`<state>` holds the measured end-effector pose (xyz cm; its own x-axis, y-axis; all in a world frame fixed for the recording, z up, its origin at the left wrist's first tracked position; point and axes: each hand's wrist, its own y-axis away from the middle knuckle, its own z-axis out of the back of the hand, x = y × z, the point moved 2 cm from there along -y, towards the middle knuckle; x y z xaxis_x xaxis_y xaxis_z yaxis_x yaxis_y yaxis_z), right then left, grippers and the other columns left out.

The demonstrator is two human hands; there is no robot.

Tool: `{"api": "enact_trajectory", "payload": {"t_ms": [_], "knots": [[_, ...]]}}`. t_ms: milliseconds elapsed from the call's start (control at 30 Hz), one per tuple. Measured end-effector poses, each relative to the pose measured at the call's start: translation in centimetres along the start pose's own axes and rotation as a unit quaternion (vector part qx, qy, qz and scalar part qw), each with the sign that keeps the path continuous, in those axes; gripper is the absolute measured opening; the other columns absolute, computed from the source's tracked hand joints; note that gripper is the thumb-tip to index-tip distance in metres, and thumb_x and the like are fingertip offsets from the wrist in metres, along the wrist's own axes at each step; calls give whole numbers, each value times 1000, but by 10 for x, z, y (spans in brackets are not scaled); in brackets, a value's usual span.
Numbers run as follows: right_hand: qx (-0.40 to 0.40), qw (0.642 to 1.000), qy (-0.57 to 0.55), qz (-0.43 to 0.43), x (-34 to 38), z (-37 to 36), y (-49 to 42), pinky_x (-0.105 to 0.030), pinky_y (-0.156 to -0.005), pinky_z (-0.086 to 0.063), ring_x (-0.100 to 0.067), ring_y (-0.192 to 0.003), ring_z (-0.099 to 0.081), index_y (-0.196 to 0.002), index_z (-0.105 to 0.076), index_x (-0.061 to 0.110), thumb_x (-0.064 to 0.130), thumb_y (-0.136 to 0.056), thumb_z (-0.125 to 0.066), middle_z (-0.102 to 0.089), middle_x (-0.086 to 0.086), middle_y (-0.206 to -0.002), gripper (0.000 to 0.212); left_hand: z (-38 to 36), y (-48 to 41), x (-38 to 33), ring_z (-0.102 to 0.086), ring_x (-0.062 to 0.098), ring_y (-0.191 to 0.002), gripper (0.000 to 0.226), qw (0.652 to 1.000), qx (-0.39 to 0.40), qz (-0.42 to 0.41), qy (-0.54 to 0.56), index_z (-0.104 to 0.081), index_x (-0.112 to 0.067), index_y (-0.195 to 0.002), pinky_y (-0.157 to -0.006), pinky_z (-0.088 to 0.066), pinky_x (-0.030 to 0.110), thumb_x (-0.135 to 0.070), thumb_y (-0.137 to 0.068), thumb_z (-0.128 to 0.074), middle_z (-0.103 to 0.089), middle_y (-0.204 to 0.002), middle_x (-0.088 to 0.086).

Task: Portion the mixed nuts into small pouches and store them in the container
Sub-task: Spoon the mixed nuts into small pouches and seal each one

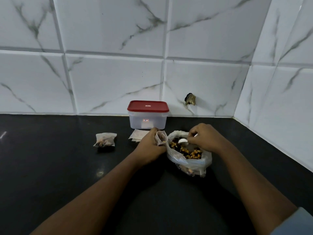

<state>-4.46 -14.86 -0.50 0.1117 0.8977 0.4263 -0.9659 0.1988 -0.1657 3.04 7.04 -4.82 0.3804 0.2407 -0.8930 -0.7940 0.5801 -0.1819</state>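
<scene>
Left hand (149,146) grips an open pouch (160,137); right hand (204,137) pinches a white spoon (183,141) over the nut bag (189,156).

The black counter (59,167) lies bare on the left, letting a hand pass up to the back wall (110,82). Only a filled pouch (105,139) sits there, with an open gap between it and the flat pouches (137,135). Those lie just before the container (147,122), which stands near the wall with its red lid (147,106) on. The left hand (149,146) grips an open pouch (160,137) against the bag of nuts (188,158), closing that gap. The right hand (205,137), holding a spoon (182,140), hangs over the bag's mouth. Right of the bag, bare counter runs to the side wall (279,107). Between the forearms (105,189) the counter is bare too.
</scene>
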Motion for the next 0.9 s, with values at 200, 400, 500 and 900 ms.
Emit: {"api": "enact_trajectory", "payload": {"t_ms": [200,400,500,900], "knots": [[18,999,0,33,11,-9,1,-10,-60,-43,9,-66,-66,-100,-80,27,22,-96,-71,-68,18,-82,12,-1,1,-1,-69,8,-97,33,1000,-7,-4,-3,-57,-27,-113,-72,-54,19,-11,-90,-75,-68,-109,-6],[16,998,56,1,5,19,7,-23,-59,-42,-9,-74,-65,-81,-75,27,19,-91,-71,-72,5,-86,14,0,0,-1,-68,9,-100,37,1000,-1,-2,0,-56,-27,-119,-73,-55,19,-13,-91,-76,-68,-112,-7],[9,1000,-8,-4,-8,38,11,-34,-73,-57,-13,-85,-70,-82,-78,29,19,-88,-73,-74,8,-89,12,0,-1,1,-69,9,-101,37,1000,1,3,4,-56,-28,-118,-77,-58,23,-13,-90,-76,-68,-114,-6],[21,999,-15,32,-16,23,3,-32,-80,-51,-9,-97,-67,-88,-76,36,14,-89,-73,-73,13,-101,22,-1,0,-1,-68,6,-100,40,1000,1,2,0,-57,-27,-121,-74,-54,19,-14,-89,-78,-67,-112,-9]]}}
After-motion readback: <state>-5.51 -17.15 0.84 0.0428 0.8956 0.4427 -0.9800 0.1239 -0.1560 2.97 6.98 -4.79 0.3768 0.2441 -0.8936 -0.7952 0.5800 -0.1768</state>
